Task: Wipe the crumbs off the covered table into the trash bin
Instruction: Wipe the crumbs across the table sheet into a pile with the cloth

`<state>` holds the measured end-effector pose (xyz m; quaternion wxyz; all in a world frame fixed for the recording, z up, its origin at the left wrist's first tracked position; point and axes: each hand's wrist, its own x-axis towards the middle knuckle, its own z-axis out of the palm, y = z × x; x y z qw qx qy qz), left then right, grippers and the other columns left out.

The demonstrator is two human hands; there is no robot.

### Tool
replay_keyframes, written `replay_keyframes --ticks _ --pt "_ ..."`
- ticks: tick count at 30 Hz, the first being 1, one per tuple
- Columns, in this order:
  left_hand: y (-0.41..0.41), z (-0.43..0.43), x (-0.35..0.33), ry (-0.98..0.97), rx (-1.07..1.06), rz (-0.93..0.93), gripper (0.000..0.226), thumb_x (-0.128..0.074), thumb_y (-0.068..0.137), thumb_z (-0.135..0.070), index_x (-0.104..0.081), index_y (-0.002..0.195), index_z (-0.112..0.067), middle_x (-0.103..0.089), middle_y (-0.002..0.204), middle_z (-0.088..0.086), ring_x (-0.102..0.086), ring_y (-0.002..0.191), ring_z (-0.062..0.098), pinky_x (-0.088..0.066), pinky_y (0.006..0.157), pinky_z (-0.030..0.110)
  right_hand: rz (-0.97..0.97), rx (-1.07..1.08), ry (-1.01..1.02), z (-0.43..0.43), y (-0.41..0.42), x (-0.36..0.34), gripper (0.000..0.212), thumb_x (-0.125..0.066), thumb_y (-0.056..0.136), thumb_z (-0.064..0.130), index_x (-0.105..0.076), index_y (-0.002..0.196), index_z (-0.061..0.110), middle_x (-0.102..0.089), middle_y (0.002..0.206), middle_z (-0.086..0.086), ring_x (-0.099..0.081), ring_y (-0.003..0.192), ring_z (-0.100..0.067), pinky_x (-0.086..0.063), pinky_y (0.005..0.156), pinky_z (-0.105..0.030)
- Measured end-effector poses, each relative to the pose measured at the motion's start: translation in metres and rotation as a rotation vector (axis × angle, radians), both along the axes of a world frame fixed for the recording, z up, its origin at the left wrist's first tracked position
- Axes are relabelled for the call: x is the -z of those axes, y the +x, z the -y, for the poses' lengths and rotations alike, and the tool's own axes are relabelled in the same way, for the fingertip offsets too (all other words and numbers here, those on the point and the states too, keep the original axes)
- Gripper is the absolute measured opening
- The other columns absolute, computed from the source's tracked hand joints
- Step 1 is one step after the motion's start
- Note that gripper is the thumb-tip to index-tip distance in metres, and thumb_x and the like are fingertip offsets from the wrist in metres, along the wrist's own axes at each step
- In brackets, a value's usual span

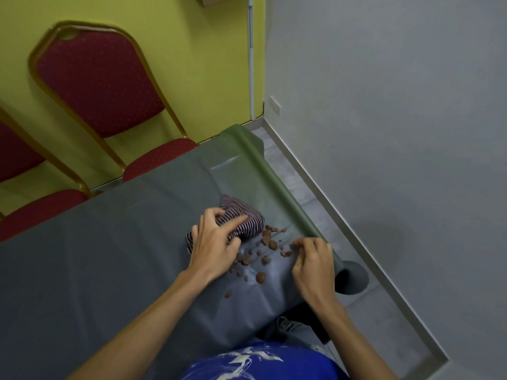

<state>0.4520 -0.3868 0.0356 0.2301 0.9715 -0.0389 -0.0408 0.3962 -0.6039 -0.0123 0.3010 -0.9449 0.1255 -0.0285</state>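
A grey-green plastic cover (90, 256) lies over the table. Several brown crumbs (263, 253) are scattered near its right edge. My left hand (216, 242) presses down on a bunched striped cloth (241, 218), just left of the crumbs. My right hand (312, 261) pinches the raised right edge of the cover (277, 182), which curls upward like a low wall beside the crumbs. Below that edge, on the floor, part of a grey round bin (356, 278) shows; most of it is hidden by the cover and my hand.
Two red padded chairs with gold frames (96, 83) stand against the yellow wall behind the table. A grey wall (397, 105) and a narrow strip of tiled floor (310, 193) run along the right. My blue shirt (260, 363) is at the bottom.
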Motion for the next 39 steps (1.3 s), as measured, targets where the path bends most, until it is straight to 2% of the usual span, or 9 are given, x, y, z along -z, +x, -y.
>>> replay_keyframes --ticks 4,9,13,17,20,25,29,35,39 --pt "0.025 0.025 0.005 0.027 -0.027 0.03 0.054 -0.064 0.082 -0.022 -0.056 0.132 -0.04 -0.037 0.133 0.005 -0.035 0.129 0.023 -0.029 0.101 0.042 0.047 -0.021 -0.095 0.005 -0.02 0.003 0.026 -0.06 0.084 0.001 -0.069 0.108 0.007 -0.06 0.115 -0.009 -0.05 0.106 -0.027 -0.05 0.086 -0.042" --pt "0.01 0.031 0.017 0.083 0.053 -0.015 0.055 -0.065 0.081 -0.024 -0.055 0.132 -0.043 -0.036 0.133 0.006 -0.037 0.128 0.025 -0.031 0.099 0.043 -0.01 -0.095 -0.176 0.007 -0.03 0.004 0.057 -0.068 0.064 -0.012 -0.065 0.118 0.007 -0.058 0.127 -0.013 -0.046 0.117 -0.028 -0.05 0.088 -0.046" --pt "-0.005 0.027 0.012 0.043 0.15 -0.069 0.054 -0.063 0.082 -0.023 -0.056 0.13 -0.046 -0.036 0.132 0.002 -0.035 0.129 0.021 -0.03 0.098 0.042 -0.058 -0.118 -0.206 0.009 -0.031 0.001 0.066 -0.07 0.058 -0.01 -0.063 0.121 0.009 -0.056 0.131 -0.011 -0.046 0.119 -0.027 -0.051 0.089 -0.045" --pt "0.025 0.026 0.001 -0.052 0.013 -0.028 0.051 -0.063 0.083 -0.02 -0.059 0.129 -0.042 -0.037 0.131 0.002 -0.035 0.131 0.02 -0.028 0.102 0.046 -0.128 -0.13 -0.228 0.009 -0.033 -0.001 0.075 -0.076 0.055 -0.007 -0.061 0.127 0.008 -0.055 0.136 -0.012 -0.052 0.125 -0.03 -0.049 0.097 -0.044" --pt "0.043 0.038 0.004 0.004 0.066 0.005 0.051 -0.064 0.083 -0.021 -0.059 0.13 -0.04 -0.038 0.132 0.005 -0.036 0.13 0.023 -0.029 0.101 0.046 -0.166 -0.128 -0.256 0.009 -0.039 0.001 0.08 -0.081 0.054 -0.003 -0.059 0.131 0.004 -0.056 0.139 -0.015 -0.054 0.128 -0.032 -0.049 0.101 -0.046" --pt "0.03 0.044 0.018 0.109 0.307 0.006 0.056 -0.063 0.08 -0.025 -0.055 0.133 -0.042 -0.038 0.133 0.005 -0.037 0.128 0.024 -0.032 0.097 0.043 -0.16 -0.16 -0.263 0.007 -0.05 0.002 0.076 -0.076 0.069 0.002 -0.051 0.142 0.004 -0.048 0.149 -0.014 -0.046 0.138 -0.03 -0.04 0.109 -0.044" --pt "0.01 0.037 0.017 0.119 0.501 0.001 0.059 -0.059 0.075 -0.028 -0.055 0.131 -0.045 -0.039 0.132 0.003 -0.04 0.126 0.023 -0.034 0.093 0.041 -0.132 -0.157 -0.259 0.011 -0.058 0.002 0.06 -0.069 0.081 0.009 -0.055 0.14 0.007 -0.049 0.149 -0.012 -0.044 0.139 -0.029 -0.034 0.113 -0.043" --pt "0.039 0.05 0.003 0.086 0.406 0.048 0.054 -0.062 0.081 -0.025 -0.057 0.132 -0.04 -0.041 0.131 0.005 -0.037 0.126 0.022 -0.03 0.096 0.041 -0.113 -0.052 -0.204 0.006 -0.077 -0.002 0.045 -0.067 0.085 0.011 -0.063 0.129 0.003 -0.059 0.137 -0.015 -0.05 0.13 -0.032 -0.041 0.11 -0.043" --pt "0.031 0.064 0.01 0.164 0.584 0.008 0.056 -0.06 0.079 -0.027 -0.055 0.133 -0.042 -0.039 0.133 0.006 -0.037 0.126 0.025 -0.031 0.096 0.042 -0.14 -0.056 -0.223 0.0 -0.088 0.0 0.05 -0.068 0.084 0.012 -0.06 0.133 0.004 -0.053 0.143 -0.016 -0.048 0.134 -0.034 -0.041 0.112 -0.047"
